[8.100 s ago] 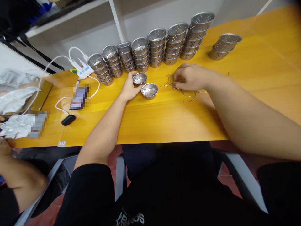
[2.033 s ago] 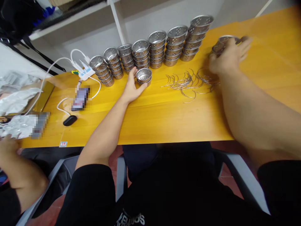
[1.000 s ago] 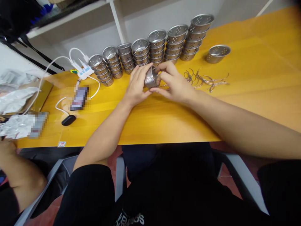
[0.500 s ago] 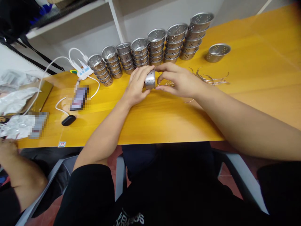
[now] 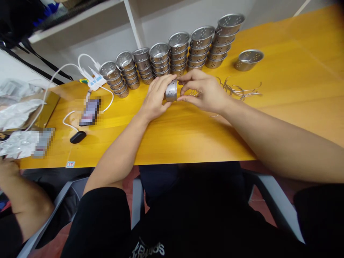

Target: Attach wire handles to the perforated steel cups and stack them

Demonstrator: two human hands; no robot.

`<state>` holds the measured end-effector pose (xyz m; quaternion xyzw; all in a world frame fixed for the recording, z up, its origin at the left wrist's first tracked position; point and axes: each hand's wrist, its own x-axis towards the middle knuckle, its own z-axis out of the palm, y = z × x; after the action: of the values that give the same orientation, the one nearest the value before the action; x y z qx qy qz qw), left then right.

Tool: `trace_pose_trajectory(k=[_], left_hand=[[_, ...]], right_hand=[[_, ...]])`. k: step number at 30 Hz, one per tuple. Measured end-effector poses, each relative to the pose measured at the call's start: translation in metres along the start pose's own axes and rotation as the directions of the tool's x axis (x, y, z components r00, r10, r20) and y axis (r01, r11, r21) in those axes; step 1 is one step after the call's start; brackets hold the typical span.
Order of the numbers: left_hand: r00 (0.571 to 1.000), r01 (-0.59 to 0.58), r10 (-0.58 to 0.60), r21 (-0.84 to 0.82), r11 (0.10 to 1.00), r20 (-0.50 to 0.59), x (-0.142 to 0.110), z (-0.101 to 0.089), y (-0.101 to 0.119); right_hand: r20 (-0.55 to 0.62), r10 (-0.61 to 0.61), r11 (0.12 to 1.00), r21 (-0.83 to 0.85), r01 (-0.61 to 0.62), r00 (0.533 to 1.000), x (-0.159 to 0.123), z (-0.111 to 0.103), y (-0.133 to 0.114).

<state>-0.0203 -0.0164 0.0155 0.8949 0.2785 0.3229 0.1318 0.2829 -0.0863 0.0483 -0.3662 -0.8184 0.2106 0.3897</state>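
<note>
My left hand (image 5: 156, 96) is closed around a small perforated metal cup (image 5: 171, 90), tilted on its side with its mouth facing right. At that mouth my right hand (image 5: 205, 89) has curled fingers, the fingertips and thumb meeting the rim area. Whether they pinch a thin piece there I cannot make out. Thin curved metal wires (image 5: 239, 91) lie in a loose heap behind and right of my right hand, some partly hidden by it. One more perforated cup (image 5: 249, 61) stands upright by itself at the right.
Several stacks of perforated cups (image 5: 178, 53) form a row along the back. To the left are a phone (image 5: 90, 111), a white power strip (image 5: 96, 82) with cables and a black oval device (image 5: 77, 137). Another person's arm (image 5: 24, 193) is at the left edge, near plastic bags (image 5: 18, 143).
Very little differs. My right fingers have shifted slightly, closer to the cup's rim; my left hand keeps its hold on the cup.
</note>
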Motion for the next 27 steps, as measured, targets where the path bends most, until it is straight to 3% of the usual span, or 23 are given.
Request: trace_pose_trajectory(k=[7, 10, 14, 18, 22, 27], left_hand=[[0.996, -0.071, 0.075, 0.074, 0.995, -0.046, -0.002, 0.006, -0.012], [0.988, -0.068, 0.078, 0.073, 0.995, -0.133, -0.002, 0.003, -0.019], [0.950, 0.050, -0.035, 0.041, 0.998, -0.310, -0.004, -0.001, -0.037], [0.879, 0.155, -0.194, -0.123, 0.980, -0.435, -0.009, 0.003, -0.067], [0.841, 0.201, -0.301, -0.258, 0.945, -0.449, -0.010, 0.010, -0.099], [0.850, 0.201, -0.303, -0.268, 0.942, -0.430, -0.010, 0.014, -0.106]], right_hand=[[-0.118, -0.178, 0.971, 0.142, 0.194, 0.977, 0.006, 0.006, 0.017], [-0.136, -0.169, 0.972, 0.142, 0.188, 0.976, 0.006, 0.005, 0.016], [-0.205, -0.147, 0.986, 0.049, 0.160, 0.968, 0.005, -0.004, 0.031], [-0.098, -0.103, 0.991, -0.092, 0.094, 0.990, 0.001, -0.019, 0.072], [0.049, -0.045, 0.979, -0.197, 0.054, 0.998, -0.005, -0.024, 0.105], [0.019, -0.048, 0.942, -0.332, 0.052, 0.999, -0.004, -0.018, 0.096]])
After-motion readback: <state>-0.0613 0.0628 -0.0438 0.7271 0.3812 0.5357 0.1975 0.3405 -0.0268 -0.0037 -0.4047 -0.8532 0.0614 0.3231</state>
